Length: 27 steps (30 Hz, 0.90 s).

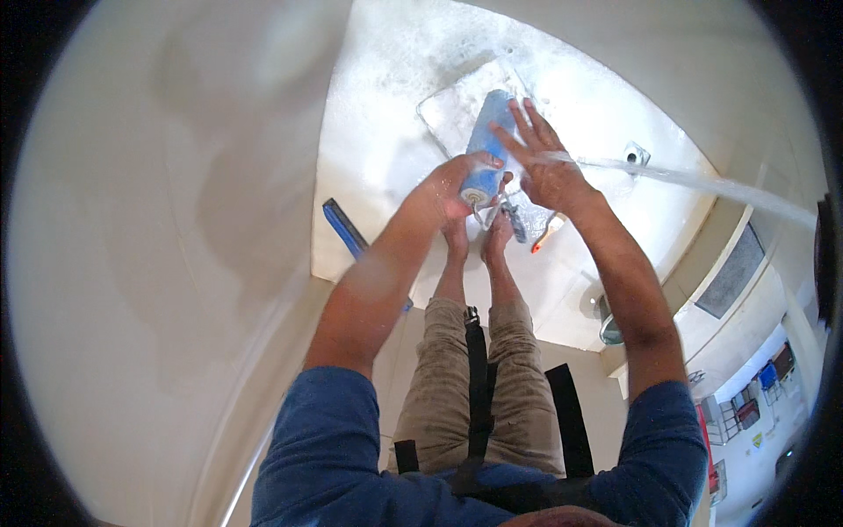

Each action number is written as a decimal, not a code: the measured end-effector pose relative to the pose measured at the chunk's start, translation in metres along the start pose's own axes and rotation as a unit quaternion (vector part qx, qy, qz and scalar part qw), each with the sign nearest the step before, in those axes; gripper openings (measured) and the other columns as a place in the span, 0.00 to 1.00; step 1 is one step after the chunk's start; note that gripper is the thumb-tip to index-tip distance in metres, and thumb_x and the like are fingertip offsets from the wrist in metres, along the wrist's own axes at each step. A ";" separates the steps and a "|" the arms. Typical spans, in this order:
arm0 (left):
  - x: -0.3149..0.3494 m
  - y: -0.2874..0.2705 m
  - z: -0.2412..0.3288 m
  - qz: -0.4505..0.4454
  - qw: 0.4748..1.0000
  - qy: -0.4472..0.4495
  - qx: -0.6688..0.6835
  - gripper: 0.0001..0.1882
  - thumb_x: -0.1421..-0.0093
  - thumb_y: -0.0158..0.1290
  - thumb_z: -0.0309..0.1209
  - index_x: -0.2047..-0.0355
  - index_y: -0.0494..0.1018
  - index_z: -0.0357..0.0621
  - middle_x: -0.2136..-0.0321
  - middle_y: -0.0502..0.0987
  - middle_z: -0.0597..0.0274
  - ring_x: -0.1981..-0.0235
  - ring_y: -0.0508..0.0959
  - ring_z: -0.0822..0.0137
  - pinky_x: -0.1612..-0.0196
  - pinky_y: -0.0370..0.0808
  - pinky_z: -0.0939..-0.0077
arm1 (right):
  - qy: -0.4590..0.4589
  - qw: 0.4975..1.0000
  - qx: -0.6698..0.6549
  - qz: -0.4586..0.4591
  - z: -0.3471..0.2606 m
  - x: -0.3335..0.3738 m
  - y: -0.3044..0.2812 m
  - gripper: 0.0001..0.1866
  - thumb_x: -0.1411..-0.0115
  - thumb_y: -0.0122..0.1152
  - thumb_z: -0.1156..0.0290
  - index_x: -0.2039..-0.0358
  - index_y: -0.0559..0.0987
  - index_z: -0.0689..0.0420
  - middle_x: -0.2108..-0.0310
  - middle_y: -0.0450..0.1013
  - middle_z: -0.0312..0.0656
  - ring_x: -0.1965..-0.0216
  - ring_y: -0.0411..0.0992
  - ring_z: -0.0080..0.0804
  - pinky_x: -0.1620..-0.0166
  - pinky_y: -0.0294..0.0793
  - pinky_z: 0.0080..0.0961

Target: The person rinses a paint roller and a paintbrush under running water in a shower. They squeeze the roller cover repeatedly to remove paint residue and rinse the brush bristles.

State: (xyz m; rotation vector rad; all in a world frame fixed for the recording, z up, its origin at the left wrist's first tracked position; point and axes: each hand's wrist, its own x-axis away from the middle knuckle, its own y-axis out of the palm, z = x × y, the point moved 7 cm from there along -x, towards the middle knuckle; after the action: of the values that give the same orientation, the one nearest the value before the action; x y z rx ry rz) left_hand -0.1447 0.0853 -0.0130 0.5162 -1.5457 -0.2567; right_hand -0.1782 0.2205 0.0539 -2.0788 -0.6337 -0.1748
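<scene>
One blue cylindrical foam paint roller (486,149), wet and pale-streaked, held between two hands above a white rectangular tray (448,110). Left hand (452,186) curled around its lower end. Right hand (540,158) spread flat, fingers splayed against the roller's side. One water stream (702,183) meets the right hand. One orange-tipped tool (544,235), possibly a brush, lies below the right wrist.

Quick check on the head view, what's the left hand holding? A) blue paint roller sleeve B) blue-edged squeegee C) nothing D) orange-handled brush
A: the left hand grips the lower end of the blue roller sleeve, while the right hand lies open-fingered against its side in the water stream; the orange-handled tool lies on the wet floor.
</scene>
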 end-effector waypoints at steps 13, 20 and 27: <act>0.038 0.029 0.027 0.032 0.689 0.173 -0.703 0.13 0.49 0.59 0.35 0.67 0.79 0.41 0.68 0.80 0.51 0.65 0.80 0.57 0.59 0.76 0.64 | -0.111 0.934 0.119 -0.318 -0.032 -0.053 0.013 0.28 0.60 0.73 0.70 0.55 0.78 0.55 0.55 0.76 0.49 0.50 0.73 0.45 0.47 0.72 0.38; 0.043 0.012 0.030 -0.044 0.867 0.140 -0.475 0.19 0.55 0.63 0.36 0.69 0.76 0.32 0.75 0.79 0.48 0.72 0.80 0.61 0.66 0.76 0.69 | -0.212 0.951 0.199 0.108 -0.004 -0.022 -0.010 0.24 0.47 0.64 0.71 0.47 0.74 0.50 0.46 0.72 0.47 0.47 0.73 0.46 0.44 0.73 0.47; 0.059 0.031 0.027 0.073 0.589 0.153 -0.790 0.31 0.57 0.66 0.38 0.57 0.71 0.28 0.76 0.79 0.46 0.73 0.80 0.61 0.65 0.77 0.68 | -0.106 0.952 0.088 -0.275 0.016 -0.039 0.020 0.16 0.57 0.67 0.77 0.64 0.78 0.57 0.68 0.78 0.51 0.59 0.78 0.44 0.53 0.74 0.42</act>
State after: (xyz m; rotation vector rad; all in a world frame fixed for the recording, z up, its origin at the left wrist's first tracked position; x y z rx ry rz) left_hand -0.1747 0.0805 0.0520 -0.9671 -0.5093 -1.1755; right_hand -0.2035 0.2104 0.0157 -1.7184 -1.3076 -0.2028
